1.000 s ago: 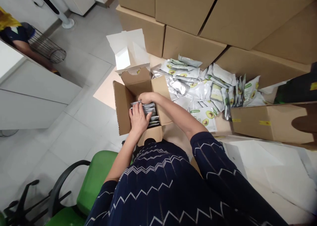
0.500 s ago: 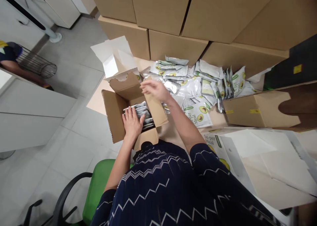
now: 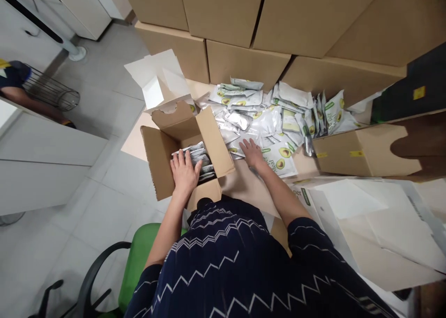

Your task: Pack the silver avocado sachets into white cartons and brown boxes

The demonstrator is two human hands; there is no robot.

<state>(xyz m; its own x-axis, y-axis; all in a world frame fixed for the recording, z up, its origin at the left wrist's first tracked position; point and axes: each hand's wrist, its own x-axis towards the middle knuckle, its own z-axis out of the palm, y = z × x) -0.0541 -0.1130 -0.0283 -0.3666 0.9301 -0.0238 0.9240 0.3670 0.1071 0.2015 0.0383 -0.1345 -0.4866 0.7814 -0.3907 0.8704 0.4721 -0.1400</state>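
An open brown cardboard box [image 3: 158, 162] stands at the table's near left, flaps folded outward. Inside it, a row of silver-white pouches [image 3: 204, 162] is packed on edge. My left hand [image 3: 184, 171] lies with fingers extended on the left part of that row. To the right of the box, my right hand [image 3: 251, 153] rests with spread fingers on the loose pouches, beside an avocado-printed pouch [image 3: 280, 160]. Whether its fingertips pinch any pouch does not show; the hand looks flat.
Large closed cartons [image 3: 247, 60] are stacked along the back. A white open box [image 3: 163, 81] stands behind the brown one. At right are another open carton [image 3: 369, 150] and flat white cardboard [image 3: 383, 225]. A green chair [image 3: 139, 262] is at lower left; another person's arm [image 3: 35, 102] shows far left.
My right hand has moved from above the box's right flap, right and toward me, down onto the loose pouches. My left hand has stayed on the packed row.
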